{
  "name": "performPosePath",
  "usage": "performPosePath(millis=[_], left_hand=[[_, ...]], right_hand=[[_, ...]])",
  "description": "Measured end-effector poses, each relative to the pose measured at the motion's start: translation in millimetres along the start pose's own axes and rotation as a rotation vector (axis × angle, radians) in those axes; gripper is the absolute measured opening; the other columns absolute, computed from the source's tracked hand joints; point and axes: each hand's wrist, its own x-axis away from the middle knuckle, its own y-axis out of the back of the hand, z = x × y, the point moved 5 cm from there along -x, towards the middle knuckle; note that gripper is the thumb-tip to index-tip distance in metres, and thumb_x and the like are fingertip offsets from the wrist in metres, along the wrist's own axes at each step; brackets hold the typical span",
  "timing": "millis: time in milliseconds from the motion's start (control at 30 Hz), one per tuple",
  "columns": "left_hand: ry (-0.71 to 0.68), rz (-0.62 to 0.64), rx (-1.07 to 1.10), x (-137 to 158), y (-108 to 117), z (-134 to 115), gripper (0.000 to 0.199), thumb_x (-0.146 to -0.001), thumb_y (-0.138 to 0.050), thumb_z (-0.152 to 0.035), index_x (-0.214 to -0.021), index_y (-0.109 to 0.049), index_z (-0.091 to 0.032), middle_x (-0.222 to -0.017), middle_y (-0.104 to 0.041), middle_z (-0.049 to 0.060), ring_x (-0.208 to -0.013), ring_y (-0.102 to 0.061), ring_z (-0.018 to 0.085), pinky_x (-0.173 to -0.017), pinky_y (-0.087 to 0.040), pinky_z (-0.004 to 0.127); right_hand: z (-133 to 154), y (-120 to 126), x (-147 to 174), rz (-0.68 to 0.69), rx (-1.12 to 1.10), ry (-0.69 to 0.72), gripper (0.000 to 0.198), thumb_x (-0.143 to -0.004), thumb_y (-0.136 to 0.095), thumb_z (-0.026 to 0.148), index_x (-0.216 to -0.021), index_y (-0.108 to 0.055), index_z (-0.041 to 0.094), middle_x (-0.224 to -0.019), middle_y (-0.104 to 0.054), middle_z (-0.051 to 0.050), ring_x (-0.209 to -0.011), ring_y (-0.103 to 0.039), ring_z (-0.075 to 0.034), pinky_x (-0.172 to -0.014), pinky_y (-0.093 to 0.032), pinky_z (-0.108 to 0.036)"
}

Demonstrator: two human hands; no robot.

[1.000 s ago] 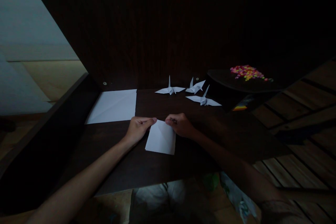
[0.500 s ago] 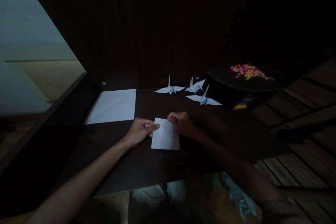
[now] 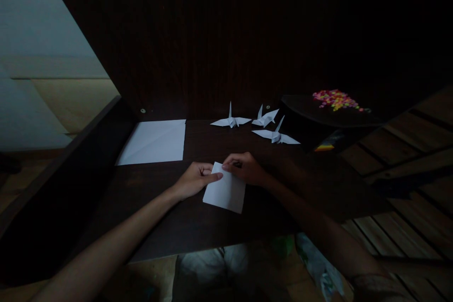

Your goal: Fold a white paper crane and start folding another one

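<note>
A small white paper square (image 3: pixel 226 194), seemingly folded, is held a little tilted over the dark tabletop. My left hand (image 3: pixel 196 179) pinches its left edge, thumb on top and fingers behind. At the upper right part of the same paper, my right hand (image 3: pixel 242 168) is closed, its thumb and fingertip near the top corner. Beyond my hands stand three white paper cranes: one on the left (image 3: pixel 231 121), one at the back right (image 3: pixel 264 118) and one in front (image 3: pixel 276 137). To the left lies a larger white paper sheet (image 3: pixel 154 142) with a diagonal crease.
A dark wooden tabletop (image 3: pixel 170 226) carries everything, with a raised side panel (image 3: pixel 63 174) at left and a tall back panel (image 3: pixel 212 42). On a rounded shelf (image 3: pixel 300 106) at right sits a pile of small colourful pieces (image 3: pixel 336 100). Wooden slats (image 3: pixel 406 141) lie further right.
The paper square has turned slightly clockwise, its lower edge now slanting. My right hand has moved left across its top corner, and my left thumb reaches further onto it.
</note>
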Motion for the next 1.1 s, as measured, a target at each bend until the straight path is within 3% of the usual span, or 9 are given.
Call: performPosePath(millis=[133,400,600,733,900,1100], left_hand=[[-0.001,-0.003,-0.028,0.7,0.7,-0.1,0.028,-0.067,-0.076,-0.039,-0.074,-0.069,-0.013,-0.069,-0.070,0.003,-0.056,-0.060,0.015,-0.053,-0.043,0.023],[-0.029,0.081,-0.155,1.1,-8.2,1.4,0.032,-0.070,-0.072,-0.042,-0.066,-0.059,-0.012,-0.054,-0.052,-0.005,-0.045,-0.042,0.006,-0.045,-0.028,0.018],[0.015,0.090,-0.147,3.4,0.4,2.0,0.038,-0.078,-0.068,-0.047,-0.077,-0.070,-0.010,-0.064,-0.065,0.002,-0.054,-0.055,0.011,-0.052,-0.038,0.020],[0.031,0.117,-0.141,6.1,2.7,0.3,0.034,-0.079,-0.069,-0.043,-0.076,-0.074,-0.010,-0.073,-0.072,0.006,-0.061,-0.062,0.015,-0.061,-0.045,0.024],[0.026,0.105,-0.160,5.7,0.0,-1.6,0.037,-0.078,-0.069,-0.046,-0.070,-0.074,-0.010,-0.063,-0.068,0.002,-0.055,-0.058,0.013,-0.054,-0.041,0.021],[-0.020,0.049,-0.078,5.4,4.3,-8.3,0.036,-0.080,-0.067,-0.046,-0.082,-0.076,-0.011,-0.077,-0.074,0.006,-0.065,-0.064,0.016,-0.063,-0.047,0.025]], right_hand=[[2.5,-2.2,1.3,0.046,-0.030,-0.008,0.018,-0.080,-0.065,0.034,-0.075,-0.070,0.017,-0.074,-0.072,-0.003,-0.069,-0.065,-0.016,-0.066,-0.047,-0.026],[6.0,-8.7,3.8,0.124,-0.143,-0.046,0.023,-0.077,-0.070,0.038,-0.076,-0.066,0.016,-0.061,-0.064,0.001,-0.055,-0.057,-0.011,-0.052,-0.041,-0.020],[2.1,8.2,1.3,-0.064,-0.199,-0.059,0.024,-0.077,-0.068,0.041,-0.074,-0.063,0.017,-0.067,-0.066,0.000,-0.061,-0.061,-0.013,-0.055,-0.044,-0.022],[1.9,5.4,0.3,-0.038,-0.204,-0.050,0.023,-0.077,-0.068,0.039,-0.076,-0.064,0.017,-0.067,-0.066,0.000,-0.061,-0.060,-0.013,-0.058,-0.046,-0.023],[7.4,4.3,1.1,-0.021,-0.134,0.018,0.020,-0.082,-0.064,0.035,-0.077,-0.066,0.016,-0.073,-0.069,-0.002,-0.067,-0.063,-0.014,-0.061,-0.047,-0.024],[6.7,10.7,2.2,-0.023,-0.088,0.029,0.019,-0.083,-0.063,0.034,-0.079,-0.068,0.016,-0.076,-0.071,-0.003,-0.070,-0.065,-0.015,-0.064,-0.048,-0.025]])
